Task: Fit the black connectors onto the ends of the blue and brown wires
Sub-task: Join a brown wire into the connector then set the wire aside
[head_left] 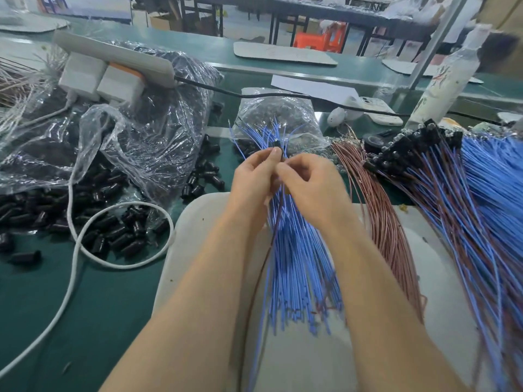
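Note:
My left hand (256,176) grips a bundle of blue wires (297,267) and pinches a small black connector (278,147) at its fingertips. My right hand (308,188) sits right beside it, fingers curled, pinching a wire end at the connector. A single brown wire (264,258) trails down from the hands toward me. Loose black connectors (93,222) lie scattered on the green table at the left. To the right lies a bundle of brown wires (387,222). Farther right is a heap of blue and brown wires with connectors fitted (418,148).
Clear plastic bags of black parts (158,131) stand at left and centre back. A white cable (73,250) loops across the green table. A white power strip (113,58), a phone (379,108) and a white bottle (447,80) stand behind. A white board (198,222) lies under my arms.

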`<state>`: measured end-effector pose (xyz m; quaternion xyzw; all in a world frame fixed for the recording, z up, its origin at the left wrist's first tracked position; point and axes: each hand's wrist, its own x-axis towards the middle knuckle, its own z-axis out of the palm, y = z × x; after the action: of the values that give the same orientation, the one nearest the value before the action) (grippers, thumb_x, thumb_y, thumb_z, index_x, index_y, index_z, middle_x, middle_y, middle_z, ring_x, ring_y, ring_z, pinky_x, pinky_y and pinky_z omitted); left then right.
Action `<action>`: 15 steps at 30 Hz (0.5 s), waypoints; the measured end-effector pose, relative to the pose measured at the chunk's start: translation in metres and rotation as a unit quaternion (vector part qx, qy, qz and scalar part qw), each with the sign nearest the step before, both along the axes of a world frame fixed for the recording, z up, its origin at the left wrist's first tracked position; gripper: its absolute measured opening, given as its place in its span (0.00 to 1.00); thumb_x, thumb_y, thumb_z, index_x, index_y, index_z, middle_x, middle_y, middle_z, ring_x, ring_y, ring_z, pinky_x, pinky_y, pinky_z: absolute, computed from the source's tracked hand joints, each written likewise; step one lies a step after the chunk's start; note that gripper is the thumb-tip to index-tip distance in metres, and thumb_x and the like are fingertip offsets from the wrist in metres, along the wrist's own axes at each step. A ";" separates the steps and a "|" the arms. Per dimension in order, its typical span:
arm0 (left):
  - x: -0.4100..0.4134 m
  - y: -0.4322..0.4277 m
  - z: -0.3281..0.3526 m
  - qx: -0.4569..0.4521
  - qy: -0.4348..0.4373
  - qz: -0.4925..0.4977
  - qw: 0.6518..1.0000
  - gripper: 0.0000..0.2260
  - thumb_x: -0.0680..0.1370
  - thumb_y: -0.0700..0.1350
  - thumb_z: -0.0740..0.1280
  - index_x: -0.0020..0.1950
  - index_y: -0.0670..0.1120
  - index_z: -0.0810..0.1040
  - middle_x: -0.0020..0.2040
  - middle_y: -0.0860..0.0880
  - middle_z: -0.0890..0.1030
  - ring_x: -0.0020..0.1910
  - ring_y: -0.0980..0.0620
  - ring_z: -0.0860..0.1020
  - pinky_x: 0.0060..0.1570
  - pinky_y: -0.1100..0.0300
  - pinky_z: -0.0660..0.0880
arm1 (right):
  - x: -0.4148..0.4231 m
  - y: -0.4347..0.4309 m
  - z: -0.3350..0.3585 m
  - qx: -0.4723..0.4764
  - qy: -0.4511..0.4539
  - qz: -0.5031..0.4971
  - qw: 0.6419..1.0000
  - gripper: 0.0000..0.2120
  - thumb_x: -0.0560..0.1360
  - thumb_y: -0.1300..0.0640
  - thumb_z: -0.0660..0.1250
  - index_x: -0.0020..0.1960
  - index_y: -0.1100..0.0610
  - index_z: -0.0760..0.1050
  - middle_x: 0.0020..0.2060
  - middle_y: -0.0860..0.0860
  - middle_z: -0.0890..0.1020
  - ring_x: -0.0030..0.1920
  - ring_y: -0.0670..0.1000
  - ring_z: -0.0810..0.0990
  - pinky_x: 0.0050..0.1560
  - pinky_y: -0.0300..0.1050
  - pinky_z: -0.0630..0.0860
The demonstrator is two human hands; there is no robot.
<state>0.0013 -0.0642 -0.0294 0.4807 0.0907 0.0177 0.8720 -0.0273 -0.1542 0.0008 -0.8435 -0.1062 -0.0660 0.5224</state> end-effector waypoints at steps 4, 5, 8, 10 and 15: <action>0.001 -0.003 -0.002 0.059 -0.034 -0.003 0.998 0.03 0.78 0.40 0.66 0.45 0.46 0.76 0.30 0.55 0.79 0.30 0.58 0.75 0.40 0.63 0.72 | 0.013 -0.010 -0.020 -0.043 0.011 -0.111 0.993 0.06 0.75 0.52 0.69 0.47 0.55 0.76 0.35 0.42 0.77 0.36 0.38 0.75 0.37 0.28 0.69; 0.002 -0.004 -0.003 0.064 -0.041 -0.004 0.997 0.03 0.78 0.40 0.66 0.45 0.46 0.76 0.29 0.56 0.79 0.29 0.59 0.75 0.40 0.63 0.72 | 0.013 -0.009 -0.021 -0.041 0.012 -0.109 0.993 0.07 0.75 0.52 0.69 0.47 0.55 0.77 0.35 0.43 0.79 0.36 0.39 0.76 0.39 0.30 0.72; -0.001 -0.003 -0.002 0.082 -0.047 -0.007 0.996 0.03 0.78 0.40 0.67 0.45 0.47 0.77 0.31 0.55 0.80 0.32 0.57 0.76 0.38 0.65 0.74 | 0.014 -0.006 -0.022 -0.024 0.018 -0.114 0.993 0.06 0.75 0.55 0.69 0.47 0.58 0.79 0.39 0.50 0.83 0.41 0.49 0.81 0.50 0.46 0.78; -0.001 -0.003 -0.002 0.088 -0.048 -0.007 0.995 0.03 0.78 0.40 0.67 0.45 0.47 0.77 0.34 0.52 0.80 0.33 0.56 0.76 0.34 0.66 0.74 | 0.015 -0.006 -0.022 -0.013 0.021 -0.119 0.993 0.05 0.75 0.55 0.69 0.45 0.58 0.79 0.39 0.52 0.83 0.42 0.52 0.82 0.51 0.52 0.78; -0.002 -0.003 -0.002 0.100 -0.054 0.000 0.993 0.04 0.78 0.40 0.67 0.45 0.47 0.77 0.37 0.50 0.80 0.34 0.56 0.76 0.33 0.67 0.74 | 0.018 -0.006 -0.023 0.010 0.040 -0.123 0.992 0.04 0.74 0.57 0.70 0.42 0.57 0.80 0.38 0.54 0.84 0.42 0.55 0.83 0.52 0.56 0.78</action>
<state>-0.0008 -0.0672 -0.0310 0.5640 0.0412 0.0532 0.8230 -0.0094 -0.1607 -0.0222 -0.8470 0.0199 -0.0967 0.5223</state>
